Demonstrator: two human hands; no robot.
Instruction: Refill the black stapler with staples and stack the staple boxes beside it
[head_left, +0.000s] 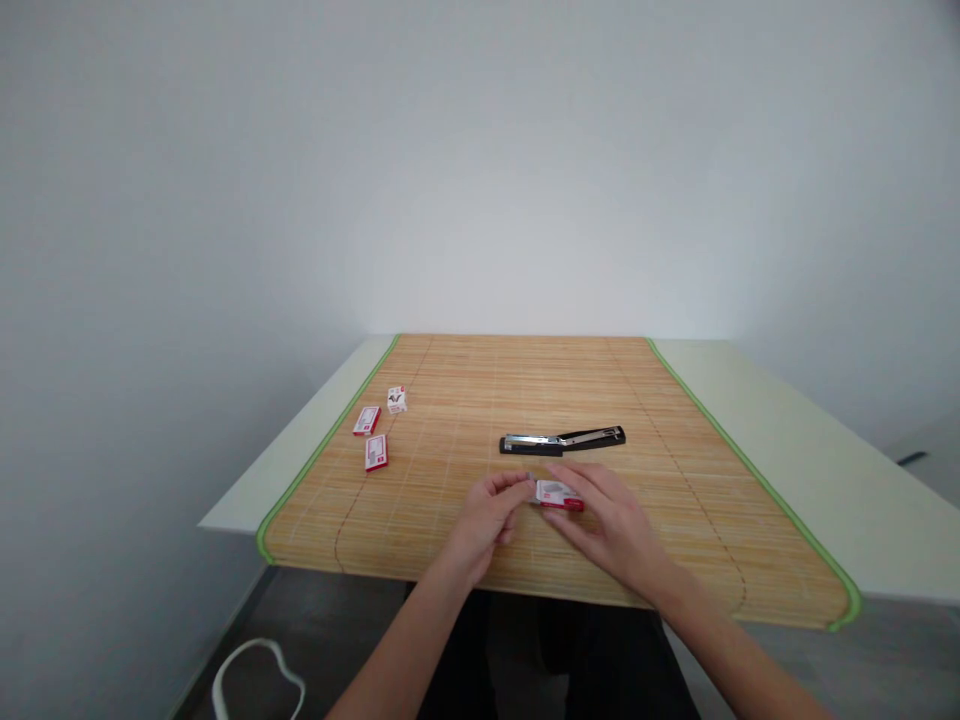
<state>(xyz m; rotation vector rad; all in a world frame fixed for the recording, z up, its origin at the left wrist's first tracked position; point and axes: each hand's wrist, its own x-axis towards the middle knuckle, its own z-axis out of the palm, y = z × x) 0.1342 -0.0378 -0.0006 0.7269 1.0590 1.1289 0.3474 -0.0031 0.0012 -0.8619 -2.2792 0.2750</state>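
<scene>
A small white and red staple box (pixel 556 494) lies between my hands near the front of the mat. My right hand (pixel 611 520) holds it, fingers along the far side and thumb along the near side. At the box's left end my left hand (pixel 491 515) is closed in a pinch. A small grey bit shows by those fingertips, too small to tell whether it is a flap or staples. Just beyond my hands rests a black stapler (pixel 562 441), opened out flat with its metal magazine facing up.
On the left of the bamboo mat (pixel 450 370) lie two red and white boxes, one farther back (pixel 367 420) and one nearer (pixel 376 452). A small white carton (pixel 397 399) stands behind them. The mat has green edges on a white table (pixel 795 460) against a wall.
</scene>
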